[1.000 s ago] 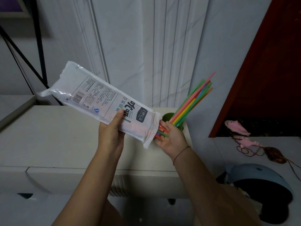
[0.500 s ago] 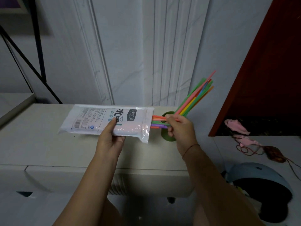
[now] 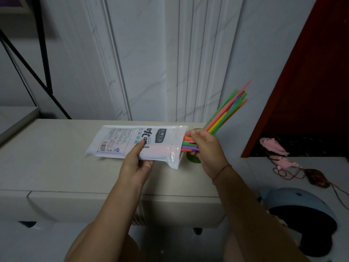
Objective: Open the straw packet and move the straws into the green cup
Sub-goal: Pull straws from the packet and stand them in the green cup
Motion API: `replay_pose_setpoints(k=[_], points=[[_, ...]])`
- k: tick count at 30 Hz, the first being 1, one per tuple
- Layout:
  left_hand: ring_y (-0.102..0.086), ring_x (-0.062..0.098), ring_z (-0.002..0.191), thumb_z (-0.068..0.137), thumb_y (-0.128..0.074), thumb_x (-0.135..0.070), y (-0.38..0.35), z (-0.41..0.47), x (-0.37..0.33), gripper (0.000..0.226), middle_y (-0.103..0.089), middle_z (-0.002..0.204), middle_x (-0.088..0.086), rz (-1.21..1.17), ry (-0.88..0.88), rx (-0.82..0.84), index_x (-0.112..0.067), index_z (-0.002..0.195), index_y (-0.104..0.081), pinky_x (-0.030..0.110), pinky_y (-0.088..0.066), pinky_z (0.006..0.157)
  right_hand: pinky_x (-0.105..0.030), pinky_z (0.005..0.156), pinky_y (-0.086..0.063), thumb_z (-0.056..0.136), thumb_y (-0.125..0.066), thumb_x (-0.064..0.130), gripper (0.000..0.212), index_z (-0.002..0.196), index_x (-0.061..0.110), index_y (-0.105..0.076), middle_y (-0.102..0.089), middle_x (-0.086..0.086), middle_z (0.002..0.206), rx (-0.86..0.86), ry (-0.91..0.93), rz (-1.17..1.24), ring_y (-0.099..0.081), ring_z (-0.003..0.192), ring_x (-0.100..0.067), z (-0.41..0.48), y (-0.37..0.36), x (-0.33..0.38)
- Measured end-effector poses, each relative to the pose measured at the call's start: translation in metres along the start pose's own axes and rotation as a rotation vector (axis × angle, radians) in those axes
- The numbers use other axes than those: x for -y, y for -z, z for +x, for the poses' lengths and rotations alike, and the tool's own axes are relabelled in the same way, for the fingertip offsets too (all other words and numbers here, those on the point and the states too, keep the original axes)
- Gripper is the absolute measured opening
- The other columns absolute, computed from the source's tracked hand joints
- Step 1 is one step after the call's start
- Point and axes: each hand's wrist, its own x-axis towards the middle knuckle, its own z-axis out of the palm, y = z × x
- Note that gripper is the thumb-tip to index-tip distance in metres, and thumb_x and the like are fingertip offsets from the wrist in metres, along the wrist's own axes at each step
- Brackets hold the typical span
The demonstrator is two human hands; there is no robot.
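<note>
Left hand [image 3: 136, 164] gripped the level straw packet [image 3: 130, 141], mouth facing right, where the right hand [image 3: 206, 148] pinched protruding straws [image 3: 188, 147] just before the green cup [image 3: 193, 158] near the cabinet top's [image 3: 56, 157] right edge

- Open cabinet top [image 3: 52, 154] stretches left of the straw packet [image 3: 132, 140].
- Straws [image 3: 226, 112] (fanned rightward) crowd the green cup [image 3: 193, 159]; the right hand [image 3: 206, 148] blocks its near side.

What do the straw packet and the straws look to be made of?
The straw packet looks like thin, glossy plastic film: its clear open end crinkles and catches light. The straws are probably smooth plastic: thin straight tubes in bright solid colours.
</note>
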Motion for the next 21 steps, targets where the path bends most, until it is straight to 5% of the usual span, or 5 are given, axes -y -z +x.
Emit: replay_pose_setpoints(k=[5, 13, 16, 21], points=[[-0.071, 0.026, 0.095, 0.087, -0.058, 0.006, 0.001, 0.002, -0.003, 0.027, -0.073, 0.104, 0.012, -0.012, -0.028, -0.022, -0.013, 0.107, -0.060, 0.051, -0.052, 0.089, -0.020, 0.048, -0.039, 0.090, -0.059, 0.021, 0.023, 0.102, 0.002, -0.061, -0.058, -0.004, 0.075, 0.020, 0.014, -0.118, -0.046, 0.057, -0.012, -0.006, 0.005, 0.006], [-0.070, 0.028, 0.098, 0.087, -0.059, 0.004, 0.007, 0.002, -0.011, 0.032, -0.073, 0.106, 0.011, -0.031, -0.048, -0.035, -0.014, 0.113, -0.058, 0.053, -0.053, 0.084, -0.013, 0.050, -0.046, 0.086, -0.060, 0.002, 0.009, 0.091, 0.000, -0.067, -0.061, -0.009, 0.065, -0.036, 0.066, -0.152, -0.052, 0.052, -0.009, 0.002, 0.026, 0.014], [-0.068, 0.027, 0.104, 0.088, -0.058, 0.004, 0.011, 0.005, -0.020, 0.028, -0.075, 0.099, 0.011, -0.061, -0.060, -0.051, -0.014, 0.109, -0.058, 0.050, -0.053, 0.088, -0.015, 0.050, -0.045, 0.087, -0.060, 0.005, 0.010, 0.079, 0.006, -0.066, -0.059, -0.005, 0.061, -0.080, 0.077, -0.078, -0.050, 0.052, -0.008, 0.005, 0.042, 0.020], [-0.066, 0.026, 0.108, 0.088, -0.057, 0.004, 0.009, 0.004, -0.015, 0.024, -0.073, 0.101, 0.010, -0.082, -0.029, -0.071, -0.013, 0.106, -0.059, 0.049, -0.054, 0.087, -0.015, 0.046, -0.039, 0.089, -0.055, 0.008, 0.010, 0.092, -0.001, -0.058, -0.045, -0.006, 0.067, 0.011, 0.003, 0.346, -0.046, 0.051, -0.005, 0.007, 0.038, 0.017]])
